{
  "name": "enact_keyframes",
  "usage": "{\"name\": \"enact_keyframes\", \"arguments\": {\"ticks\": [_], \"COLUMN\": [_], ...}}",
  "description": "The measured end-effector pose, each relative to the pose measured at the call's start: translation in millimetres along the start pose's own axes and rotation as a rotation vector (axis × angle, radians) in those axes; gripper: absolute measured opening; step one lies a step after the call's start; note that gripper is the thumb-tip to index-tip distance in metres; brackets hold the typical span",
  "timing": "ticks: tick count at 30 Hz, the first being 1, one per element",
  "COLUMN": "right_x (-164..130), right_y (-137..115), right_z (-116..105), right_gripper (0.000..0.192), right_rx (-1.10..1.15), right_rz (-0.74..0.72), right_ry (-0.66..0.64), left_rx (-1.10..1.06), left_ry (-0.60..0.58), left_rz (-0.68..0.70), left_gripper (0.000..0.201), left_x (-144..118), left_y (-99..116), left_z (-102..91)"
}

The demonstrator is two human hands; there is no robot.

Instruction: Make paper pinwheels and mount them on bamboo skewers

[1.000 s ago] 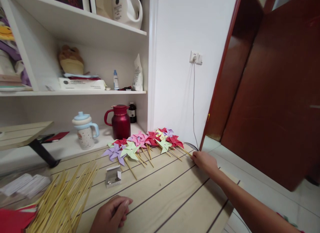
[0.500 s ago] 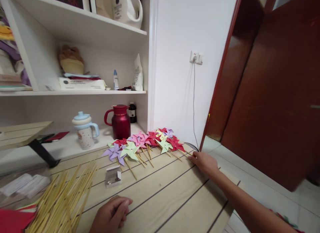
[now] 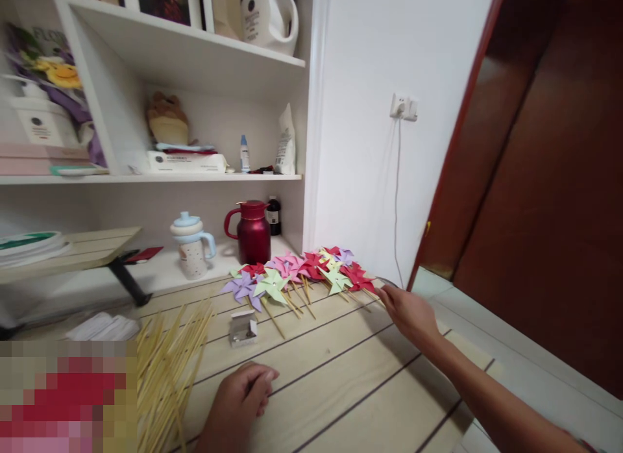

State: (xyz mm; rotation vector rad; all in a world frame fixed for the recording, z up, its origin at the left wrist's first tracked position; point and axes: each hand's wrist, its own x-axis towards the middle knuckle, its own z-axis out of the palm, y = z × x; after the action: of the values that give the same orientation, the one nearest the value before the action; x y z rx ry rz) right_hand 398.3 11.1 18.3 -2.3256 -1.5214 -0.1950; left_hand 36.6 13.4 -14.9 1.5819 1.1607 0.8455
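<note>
Pinwheels of folded paper in red, pink, purple, yellow and pale green lie in a spread pile at the back of the table, their thin wooden sticks pointing forward. At the pile's right end is a red pinwheel [image 3: 357,277]; my right hand [image 3: 407,311] is beside it, fingers pinched on its stick, the fingertips partly hidden. My left hand [image 3: 243,396] rests near the front of the table, its fingers curled in and nothing visible in them. Between that hand and the pile stands a small open white box [image 3: 244,339] with tiny metallic bits inside.
Many loose wooden sticks [image 3: 172,368] lie on the table [image 3: 341,381] at left. Behind the pile stand a red thermos jug [image 3: 254,233] and a light blue-lidded cup [image 3: 192,255] on the shelf unit. A cable [image 3: 396,200] hangs from the wall socket. The lower left corner is pixelated.
The view has swung left, so everything sits farther right in the picture. My right hand has stayed at the right end of the pinwheel pile. My left hand keeps its curled pose.
</note>
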Motion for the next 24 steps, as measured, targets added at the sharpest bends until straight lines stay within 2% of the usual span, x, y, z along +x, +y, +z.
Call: {"name": "enact_keyframes", "arguments": {"ticks": [3,6,7,9,12,14,17,20,24], "right_x": [-11,-26,-32,-43,-61,-71,-82,-91,-106], "right_y": [-37,-80,-95,-123,-160,-177,-191,-197,-211], "right_z": [5,13,17,26,42,51,56,52,41], "right_gripper": [0.038,0.039,0.037,0.044,0.054,0.051,0.036,0.022,0.018], "right_rx": [0.121,0.283,0.501,0.637,0.756,0.788,0.779,0.748,0.562], "right_rz": [-0.145,-0.275,-0.287,-0.330,-0.392,-0.444,-0.529,-0.608,-0.767], "right_ry": [-0.015,-0.062,-0.134,-0.252,-0.442,-0.515,-0.550,-0.569,-0.541], "left_rx": [0.155,0.490,0.625,0.887,0.991,1.043,1.107,1.214,1.138], "left_ry": [0.010,0.065,0.091,0.152,0.185,0.167,0.111,0.041,0.112], "left_rz": [0.122,0.396,0.507,0.744,0.791,0.819,0.848,0.882,0.897], "left_gripper": [0.032,0.029,0.028,0.026,0.024,0.021,0.013,0.010,0.009], "left_x": [-4,-7,-8,-10,-13,-17,-29,-44,-65], "left_y": [-2,-4,-5,-6,-3,3,10,10,4], "left_z": [0.6,0.0,-0.3,-0.9,-0.2,1.7,4.8,4.8,-1.9]}}
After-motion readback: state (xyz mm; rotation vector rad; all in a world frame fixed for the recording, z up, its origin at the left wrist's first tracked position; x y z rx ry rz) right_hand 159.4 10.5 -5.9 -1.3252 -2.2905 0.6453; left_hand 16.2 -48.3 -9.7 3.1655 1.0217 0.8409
